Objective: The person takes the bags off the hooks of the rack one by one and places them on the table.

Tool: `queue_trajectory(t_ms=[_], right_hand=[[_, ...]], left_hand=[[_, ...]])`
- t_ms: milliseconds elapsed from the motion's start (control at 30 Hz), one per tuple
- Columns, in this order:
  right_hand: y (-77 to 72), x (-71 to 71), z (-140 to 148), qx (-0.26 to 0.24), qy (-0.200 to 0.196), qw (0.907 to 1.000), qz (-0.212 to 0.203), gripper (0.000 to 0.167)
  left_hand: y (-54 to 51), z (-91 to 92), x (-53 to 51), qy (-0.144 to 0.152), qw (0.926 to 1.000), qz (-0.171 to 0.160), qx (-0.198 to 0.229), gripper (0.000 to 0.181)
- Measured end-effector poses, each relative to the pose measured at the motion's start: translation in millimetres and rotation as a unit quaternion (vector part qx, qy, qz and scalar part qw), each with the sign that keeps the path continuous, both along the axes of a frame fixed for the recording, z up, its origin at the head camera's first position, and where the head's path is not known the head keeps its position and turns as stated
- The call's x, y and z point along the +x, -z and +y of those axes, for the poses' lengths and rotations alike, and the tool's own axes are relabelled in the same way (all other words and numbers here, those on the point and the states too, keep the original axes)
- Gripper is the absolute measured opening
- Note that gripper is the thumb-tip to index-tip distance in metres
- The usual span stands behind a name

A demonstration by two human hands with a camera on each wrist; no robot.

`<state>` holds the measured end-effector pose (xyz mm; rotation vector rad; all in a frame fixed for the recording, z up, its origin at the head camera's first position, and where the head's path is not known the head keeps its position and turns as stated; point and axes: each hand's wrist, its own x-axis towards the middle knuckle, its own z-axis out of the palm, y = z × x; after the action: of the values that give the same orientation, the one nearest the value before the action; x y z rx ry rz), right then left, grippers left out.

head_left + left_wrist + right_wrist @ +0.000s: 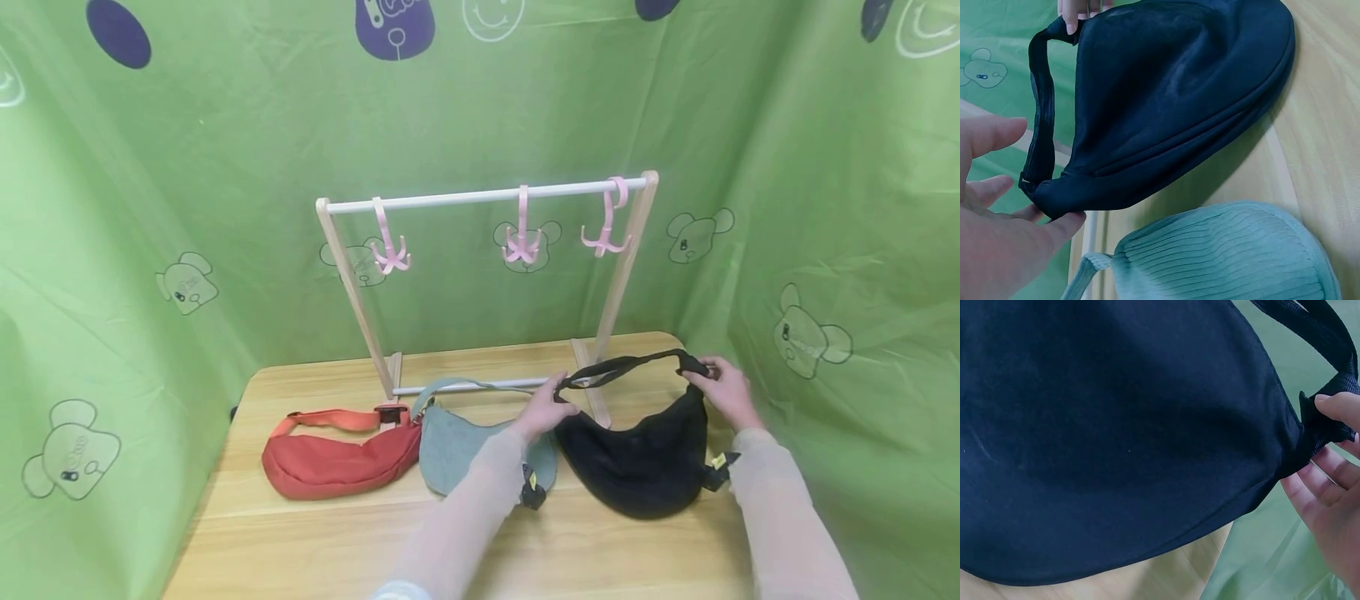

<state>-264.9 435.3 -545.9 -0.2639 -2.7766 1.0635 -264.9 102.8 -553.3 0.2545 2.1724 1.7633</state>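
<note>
A black shoulder bag [637, 467] hangs tilted up at the right of the table, its strap arching loosely above its top edge. My left hand [546, 410] holds the bag's left end where the strap joins; in the left wrist view that thumb stands apart from the strap while lower fingers touch the corner. At the other strap end, my right hand [726, 392] pinches the black webbing between thumb and fingers, seen closely in the right wrist view. Beside the black bag lies a teal corduroy bag [457, 454], partly hidden by my left forearm.
A red bag [337, 467] with an orange strap lies at the table's left. Behind the bags stands a wooden-sided rack with a white rail [450, 198]. Pink hooks [392, 254] hang from it. Green patterned cloth [225, 167] surrounds the wooden table [300, 542].
</note>
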Motion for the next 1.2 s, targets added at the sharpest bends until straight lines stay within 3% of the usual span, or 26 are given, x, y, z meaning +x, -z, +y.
queue_trajectory(t_ms=[1000,1200], right_hand=[[19.7,2.3,-6,-0.028,-0.017,0.9993,-0.019,0.054],[23.8,3.4,-4,-0.031,-0.017,0.9990,-0.027,0.055]], left_hand=[[15.6,-7.4,5.7,0.028,0.9988,-0.020,0.036,0.077],[20.1,-9.9,8.7,0.036,0.9990,-0.015,0.022,0.072]])
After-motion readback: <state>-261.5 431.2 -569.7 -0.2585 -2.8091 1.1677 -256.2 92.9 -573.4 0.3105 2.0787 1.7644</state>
